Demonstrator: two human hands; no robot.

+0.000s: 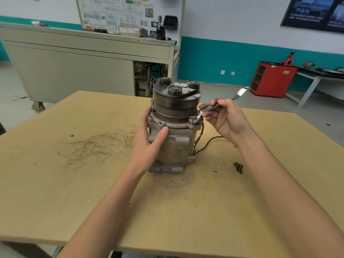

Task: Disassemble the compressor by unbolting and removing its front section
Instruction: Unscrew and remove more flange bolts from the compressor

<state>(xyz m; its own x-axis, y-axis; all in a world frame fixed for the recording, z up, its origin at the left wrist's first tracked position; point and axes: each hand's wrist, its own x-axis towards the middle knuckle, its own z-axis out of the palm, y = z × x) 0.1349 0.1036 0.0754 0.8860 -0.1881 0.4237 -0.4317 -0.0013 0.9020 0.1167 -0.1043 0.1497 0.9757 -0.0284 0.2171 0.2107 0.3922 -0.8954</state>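
A grey metal compressor [175, 144] stands upright on the wooden table [74, 174], its dark pulley and clutch plate [176, 97] on top. My left hand [150, 138] grips the compressor body from the left, thumb across the front below the flange. My right hand [225, 118] holds a shiny wrench [208, 109] whose ring end sits on a bolt [192, 120] at the flange's right corner. Another bolt [152, 103] stands raised at the flange's left rear. Two removed bolts [238, 167] lie on the table to the right.
A black wire [210, 141] loops from the compressor's right side over the table. Behind the table stands a grey wheeled cabinet [74, 71] with a diagram board. A red cabinet [271, 79] and a bench are at the far right.
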